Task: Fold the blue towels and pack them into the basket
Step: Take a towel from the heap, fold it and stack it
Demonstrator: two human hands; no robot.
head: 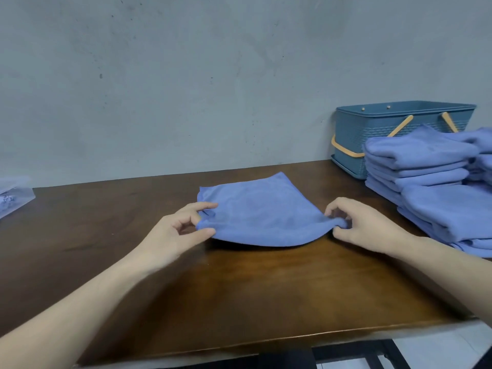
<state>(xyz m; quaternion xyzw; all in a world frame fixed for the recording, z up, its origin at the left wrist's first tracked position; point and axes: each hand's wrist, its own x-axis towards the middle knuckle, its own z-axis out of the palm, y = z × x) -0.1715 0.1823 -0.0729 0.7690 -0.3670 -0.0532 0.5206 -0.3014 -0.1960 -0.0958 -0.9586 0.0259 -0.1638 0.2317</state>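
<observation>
A: What sits at the far left?

B: A clear plastic bag with something pale blue in it, lying at the left edge of the dark wooden table, up against the grey wall.

A: And the left hand?

B: The left hand reaches in from the lower left, forearm low over the table. Its fingers and thumb pinch the left corner of the blue towel, the thumb under the edge and the forefinger on top; the other fingers are loosely curled behind.

A: Where is that towel?

B: In the middle of the table, between the two hands. Its far part lies flat, while the near edge is lifted slightly and sags in a curve between the two held corners.

A: The right hand?

B: The right hand comes in from the lower right, knuckles up, fingers bent and pinching the towel's bunched right corner.

A: Further right?

B: Stacks of folded blue towels stand on the table's right side, well apart from the flat one. Just behind them, against the wall, is the blue basket with tan handles; whether anything lies inside I cannot tell.
</observation>
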